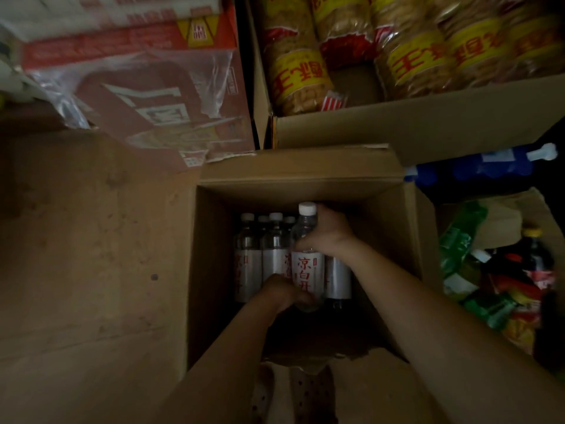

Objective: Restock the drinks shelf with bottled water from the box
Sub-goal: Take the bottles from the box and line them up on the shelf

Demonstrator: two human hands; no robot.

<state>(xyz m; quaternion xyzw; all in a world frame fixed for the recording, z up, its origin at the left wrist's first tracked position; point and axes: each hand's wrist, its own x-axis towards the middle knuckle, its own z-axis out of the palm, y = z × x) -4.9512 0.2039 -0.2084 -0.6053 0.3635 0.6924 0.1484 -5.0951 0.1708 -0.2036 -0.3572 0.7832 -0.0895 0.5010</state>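
Both hands hold one water bottle [307, 264] inside the open cardboard box [305, 175]: the right hand [328, 232] in a curled grip round its shoulder, the left hand [282, 290] gripping its base. More bottles [260, 255] stand packed at nine o'clock; biscuit packs [397, 47] lie at twelve.

The white label of the raised water bottle [306, 272] is showing red characters 凉白开, while the yellow bands on the biscuit packs [409, 61] are carrying a red 王, seen upside down.
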